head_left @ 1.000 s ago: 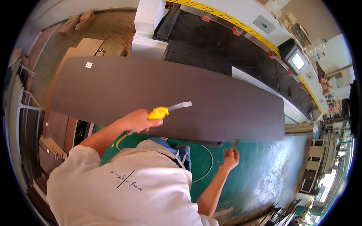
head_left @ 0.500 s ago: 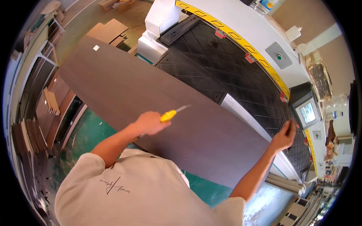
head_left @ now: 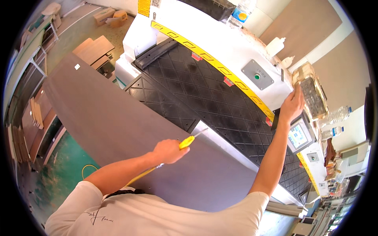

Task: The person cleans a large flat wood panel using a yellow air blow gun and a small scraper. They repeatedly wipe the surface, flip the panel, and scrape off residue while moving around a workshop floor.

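My left hand is closed round a yellow air blow gun with a thin metal nozzle that points up and to the right. A yellow hose with a metal fitting runs from below this hand toward my body. Under it lies a long brown board, with a small white label near its far left end. My right arm reaches up over the small screen. My right hand has its fingers stretched upward beside a worn, block-like thing on the machine's ledge; whether they touch is unclear.
Beyond the board is a black ribbed machine bed under a white beam with a yellow strip and red pieces. A green button plate, bottles and a squeeze bottle are on the beam. Cut boards lie at the far left.
My right hand has moved up from beside the screen to the ledge above it. My left hand still holds the air blow gun, its nozzle now over the machine's edge. The whole view has shifted.
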Demonstrator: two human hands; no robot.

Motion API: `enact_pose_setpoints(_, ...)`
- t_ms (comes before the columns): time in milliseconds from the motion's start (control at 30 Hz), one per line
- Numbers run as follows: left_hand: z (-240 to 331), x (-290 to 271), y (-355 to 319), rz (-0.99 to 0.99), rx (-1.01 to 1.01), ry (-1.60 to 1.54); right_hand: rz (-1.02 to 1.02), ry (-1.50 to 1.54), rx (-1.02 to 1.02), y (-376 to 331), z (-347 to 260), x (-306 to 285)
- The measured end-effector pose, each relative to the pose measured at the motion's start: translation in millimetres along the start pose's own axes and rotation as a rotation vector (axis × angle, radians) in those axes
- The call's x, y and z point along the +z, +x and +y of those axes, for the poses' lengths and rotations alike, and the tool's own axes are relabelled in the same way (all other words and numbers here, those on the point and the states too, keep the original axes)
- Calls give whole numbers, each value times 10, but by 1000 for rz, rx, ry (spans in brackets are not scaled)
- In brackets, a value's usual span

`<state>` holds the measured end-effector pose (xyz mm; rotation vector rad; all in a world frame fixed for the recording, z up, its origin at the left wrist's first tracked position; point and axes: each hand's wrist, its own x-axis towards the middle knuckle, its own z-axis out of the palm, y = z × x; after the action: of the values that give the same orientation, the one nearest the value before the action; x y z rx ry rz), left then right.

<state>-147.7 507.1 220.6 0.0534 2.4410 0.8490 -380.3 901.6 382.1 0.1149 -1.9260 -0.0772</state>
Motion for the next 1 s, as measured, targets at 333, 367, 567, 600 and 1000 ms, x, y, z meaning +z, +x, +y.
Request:
enact_pose_setpoints(333, -791, 568, -259, 347, 158, -261, -237, -111, 46, 55, -20, 220)
enact_pose_setpoints(367, -830, 507, -311, 342, 147, -262, -98, -33, 36, -101, -276, 71)
enact_pose_setpoints(567, -1293, 133, -456, 431, -182, -1243, -848, 1254, 358, -2371, -3055, -982)
enact_pose_setpoints(600, -1379, 161, -553, 479, -105, -1293, -985, 1619, 820, -2855, -3684, -1264)
enact_pose_setpoints(1000, -3823, -827, -1649, 194, 236, 272, -1962, 1604, 884, -3652, -3988, -2444)
